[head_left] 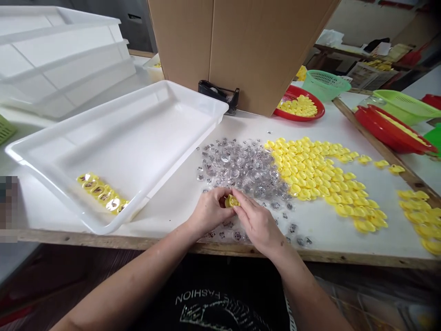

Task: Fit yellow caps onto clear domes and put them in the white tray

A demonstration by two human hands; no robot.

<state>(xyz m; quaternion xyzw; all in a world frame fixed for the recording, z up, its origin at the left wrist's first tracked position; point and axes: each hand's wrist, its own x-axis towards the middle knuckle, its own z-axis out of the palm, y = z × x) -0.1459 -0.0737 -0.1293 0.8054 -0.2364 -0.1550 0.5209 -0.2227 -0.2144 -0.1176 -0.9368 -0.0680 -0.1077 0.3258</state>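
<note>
Both hands meet over the near part of the table. My left hand [211, 209] pinches a small yellow plastic piece [232, 201], and the fingers of my right hand [259, 223] close on its other side. Beneath and behind them spreads a pile of small clear plastic discs [237, 165] with dark prints. To the right lie many yellow cup-like pieces [306, 170] in rows. A white tray [138, 133] stands at the left; in its near corner sit several yellow pieces with clear, printed tops [101, 193].
Stacked white bins [62, 59] stand at the back left. A cardboard box [237, 50] rises behind the table, with a black tape dispenser [220, 94] at its foot. Red bowls [319, 112] of yellow pieces and green baskets [325, 85] are at the back right. A wooden edge [151, 243] runs along the front.
</note>
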